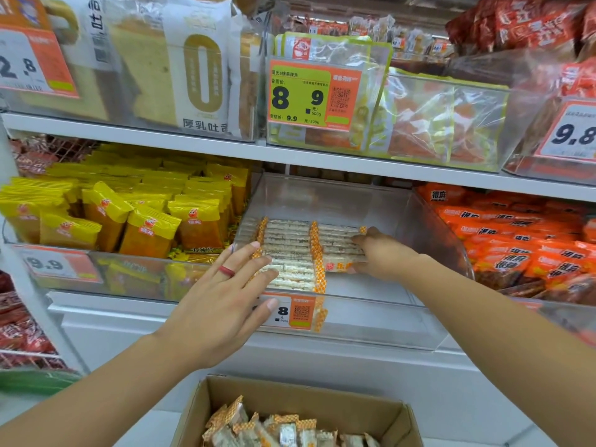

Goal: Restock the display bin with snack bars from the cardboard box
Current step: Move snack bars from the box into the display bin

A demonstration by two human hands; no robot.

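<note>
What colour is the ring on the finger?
Red, on the left hand; the ring shows in the head view.

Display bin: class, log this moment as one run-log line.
left hand: open over bars | right hand: grips snack bars | display bin: part filled | cardboard box: bars remain

Display bin (380,321) open behind stacked snack bars (290,250).
</note>
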